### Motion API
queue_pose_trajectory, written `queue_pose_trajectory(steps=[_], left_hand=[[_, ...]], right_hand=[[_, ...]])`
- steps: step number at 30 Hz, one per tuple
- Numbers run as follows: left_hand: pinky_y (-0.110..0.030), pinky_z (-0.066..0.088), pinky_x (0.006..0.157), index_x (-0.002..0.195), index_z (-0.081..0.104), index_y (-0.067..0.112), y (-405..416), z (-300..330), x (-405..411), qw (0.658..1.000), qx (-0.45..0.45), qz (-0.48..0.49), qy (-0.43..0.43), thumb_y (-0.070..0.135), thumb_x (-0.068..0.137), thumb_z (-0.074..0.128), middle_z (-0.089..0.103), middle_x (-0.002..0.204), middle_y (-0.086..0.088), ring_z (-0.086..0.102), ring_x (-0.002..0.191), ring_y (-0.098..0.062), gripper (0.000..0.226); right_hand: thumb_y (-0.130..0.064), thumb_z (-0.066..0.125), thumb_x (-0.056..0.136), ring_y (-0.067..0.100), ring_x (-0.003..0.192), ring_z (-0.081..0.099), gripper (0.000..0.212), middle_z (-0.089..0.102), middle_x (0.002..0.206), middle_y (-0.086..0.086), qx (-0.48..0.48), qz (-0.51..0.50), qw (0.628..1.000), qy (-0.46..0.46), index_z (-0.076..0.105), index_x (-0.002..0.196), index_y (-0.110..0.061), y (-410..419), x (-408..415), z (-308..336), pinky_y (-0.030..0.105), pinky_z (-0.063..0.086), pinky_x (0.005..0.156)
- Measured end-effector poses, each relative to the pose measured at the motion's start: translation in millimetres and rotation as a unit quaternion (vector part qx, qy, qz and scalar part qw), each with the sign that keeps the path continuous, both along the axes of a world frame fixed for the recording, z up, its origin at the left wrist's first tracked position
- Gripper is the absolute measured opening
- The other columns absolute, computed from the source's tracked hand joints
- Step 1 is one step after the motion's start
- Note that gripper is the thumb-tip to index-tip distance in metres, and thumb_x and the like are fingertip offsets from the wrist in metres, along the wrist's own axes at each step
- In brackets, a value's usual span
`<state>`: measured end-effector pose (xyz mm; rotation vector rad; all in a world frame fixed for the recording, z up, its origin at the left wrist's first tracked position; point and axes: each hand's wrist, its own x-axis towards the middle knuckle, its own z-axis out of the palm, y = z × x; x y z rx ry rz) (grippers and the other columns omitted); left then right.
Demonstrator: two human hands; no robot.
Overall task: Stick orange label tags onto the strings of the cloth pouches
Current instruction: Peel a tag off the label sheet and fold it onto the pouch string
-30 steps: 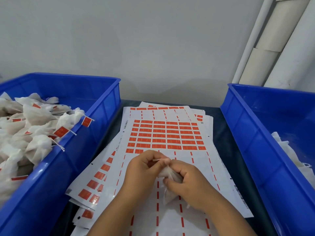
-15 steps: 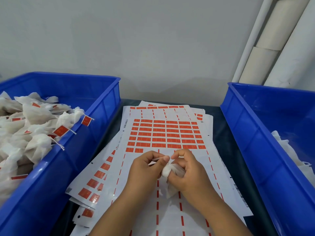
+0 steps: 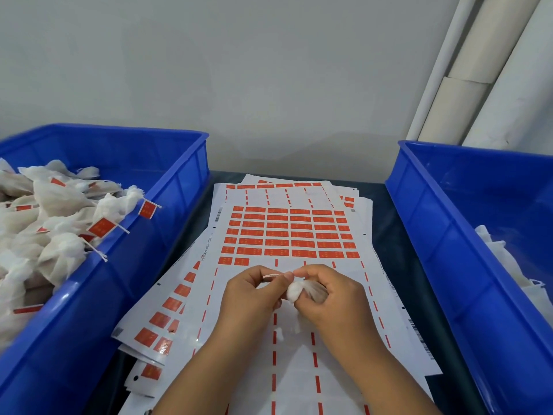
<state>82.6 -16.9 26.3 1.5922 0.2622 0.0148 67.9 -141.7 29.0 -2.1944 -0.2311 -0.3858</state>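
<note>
The person's two hands are meeting over the top label sheet (image 3: 287, 232), which is lying on a fanned stack of similar sheets on the dark surface (image 3: 386, 211). The right hand (image 3: 332, 298) is curling round a small white cloth pouch (image 3: 302, 290), its grip closed on the bunched fabric. The left hand (image 3: 251, 295) is pinching the pouch's white string (image 3: 270, 276) between thumb and fingertips, so its grip is narrow and holding the string, whose loops are sticking out to the left. Rows of orange label tags (image 3: 276, 235) are sitting unpeeled just beyond the hands. The left blue bin (image 3: 167, 211) is holding a heap of tagged pouches (image 3: 59, 223), and the right blue bin (image 3: 449, 235) is holding a few plain white pouches (image 3: 505, 265).
</note>
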Motion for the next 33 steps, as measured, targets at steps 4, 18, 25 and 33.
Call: queue_pose_trajectory(steps=[4, 18, 25, 33], left_hand=[[-0.034, 0.056, 0.074, 0.068, 0.071, 0.019, 1.8, 0.7, -1.2, 0.999, -0.044, -0.016, 0.014, 0.026, 0.080, 0.068, 0.070, 0.070, -0.002, 0.066, 0.074, -0.026, 0.014], [-0.012, 0.045, 0.058, 0.083, 0.063, 0.028, -2.3, 7.8, -6.2, 0.999, 0.020, 0.013, -0.031, 0.027, 0.079, 0.070, 0.067, 0.084, 0.011, 0.065, 0.076, -0.008, 0.009], [-0.001, 0.041, 0.069, 0.069, 0.061, 0.035, -3.8, 2.9, -11.1, 0.968, 0.172, -0.040, -0.177, 0.018, 0.075, 0.074, 0.052, 0.092, 0.028, 0.046, 0.095, 0.013, 0.023], [0.006, 0.032, 0.069, 0.073, 0.060, 0.043, -2.5, 0.8, -10.5, 0.928, 0.296, -0.037, -0.222, 0.031, 0.069, 0.078, 0.042, 0.095, 0.034, 0.039, 0.098, 0.017, 0.022]], right_hand=[[-0.028, 0.071, 0.081, -0.011, 0.077, 0.054, 0.017, 0.055, 0.086, -0.026, 0.018, -0.011, 1.000, -0.014, 0.068, 0.098, -0.029, 0.2, -0.5, -2.5, -0.005, 0.039, 0.067], [-0.035, 0.059, 0.087, -0.002, 0.073, 0.058, 0.011, 0.060, 0.078, -0.024, 0.089, -0.060, 0.987, 0.124, 0.064, 0.078, -0.032, -1.7, 8.8, -4.9, 0.001, 0.036, 0.053], [-0.033, 0.064, 0.086, 0.008, 0.076, 0.063, 0.027, 0.069, 0.068, -0.017, 0.264, -0.065, 0.933, 0.235, 0.073, 0.061, -0.030, -5.3, 10.5, 2.6, 0.019, 0.045, 0.064], [-0.028, 0.066, 0.084, 0.027, 0.098, 0.063, 0.014, 0.071, 0.097, 0.004, 0.311, -0.047, 0.905, 0.287, 0.073, 0.091, -0.018, -6.4, 8.8, 6.9, 0.051, 0.051, 0.092]])
